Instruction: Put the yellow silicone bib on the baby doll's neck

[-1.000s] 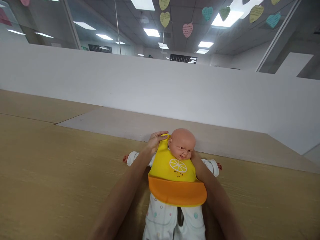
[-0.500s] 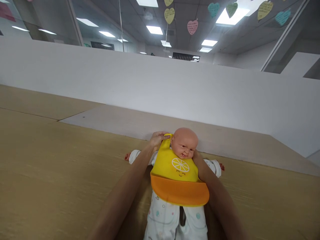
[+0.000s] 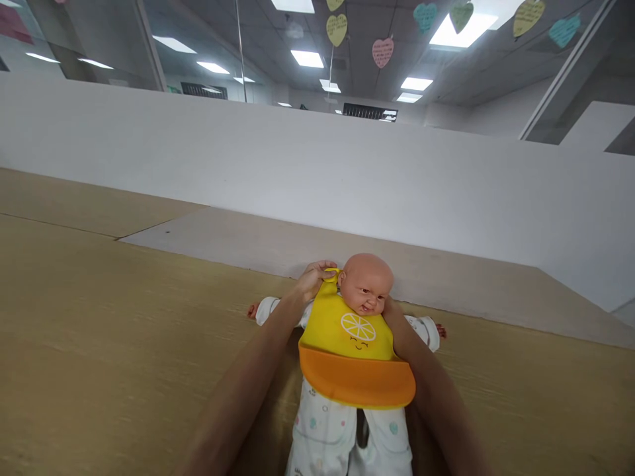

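Observation:
A baby doll in white printed clothes lies on its back with its arms spread. Over its chest rests a yellow bib with a white citrus slice, a smiling face and an orange pocket along the bottom. My left hand pinches the bib's neck strap beside the doll's ear. On the other side, my right hand reaches in by the doll's neck; its fingers are hidden behind the head.
The doll lies on a tan wood-look surface. Beyond its head runs a pale grey strip at the foot of a white wall. Glass panels above carry heart-shaped paper notes.
My left hand has shifted very slightly at the strap, whose end now looks more folded under my fingers. The doll and my right arm look the same.

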Motion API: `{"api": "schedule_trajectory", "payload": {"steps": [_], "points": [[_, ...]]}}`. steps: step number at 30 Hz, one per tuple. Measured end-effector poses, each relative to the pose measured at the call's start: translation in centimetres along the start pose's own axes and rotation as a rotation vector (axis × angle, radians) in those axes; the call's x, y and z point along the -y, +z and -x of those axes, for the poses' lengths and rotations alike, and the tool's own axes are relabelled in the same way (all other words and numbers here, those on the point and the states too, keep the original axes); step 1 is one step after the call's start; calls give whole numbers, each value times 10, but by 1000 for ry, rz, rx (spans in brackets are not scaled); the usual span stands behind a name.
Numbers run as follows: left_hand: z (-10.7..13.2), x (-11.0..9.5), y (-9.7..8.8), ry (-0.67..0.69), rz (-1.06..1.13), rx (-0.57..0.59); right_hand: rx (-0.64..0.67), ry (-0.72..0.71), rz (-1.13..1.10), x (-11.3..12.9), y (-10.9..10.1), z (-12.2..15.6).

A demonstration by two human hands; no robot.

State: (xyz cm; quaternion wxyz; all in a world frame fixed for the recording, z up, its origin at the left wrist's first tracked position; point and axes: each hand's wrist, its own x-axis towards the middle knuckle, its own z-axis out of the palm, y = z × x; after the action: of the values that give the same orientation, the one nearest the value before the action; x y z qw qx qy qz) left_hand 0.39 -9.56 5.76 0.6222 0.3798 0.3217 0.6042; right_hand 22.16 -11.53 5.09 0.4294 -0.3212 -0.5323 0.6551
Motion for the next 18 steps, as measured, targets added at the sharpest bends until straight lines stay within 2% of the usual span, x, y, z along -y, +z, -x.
{"api": "schedule_trajectory", "payload": {"steps": [5, 12, 18], "points": [[2, -3, 5, 4, -26, 2, -42, -29, 57, 7, 5, 6], [5, -7, 5, -15, -177, -114, -34, 80, -41, 21, 21, 10], [12, -7, -3, -14, -283, -203, -35, 103, -57, 4, 6, 3]]}}
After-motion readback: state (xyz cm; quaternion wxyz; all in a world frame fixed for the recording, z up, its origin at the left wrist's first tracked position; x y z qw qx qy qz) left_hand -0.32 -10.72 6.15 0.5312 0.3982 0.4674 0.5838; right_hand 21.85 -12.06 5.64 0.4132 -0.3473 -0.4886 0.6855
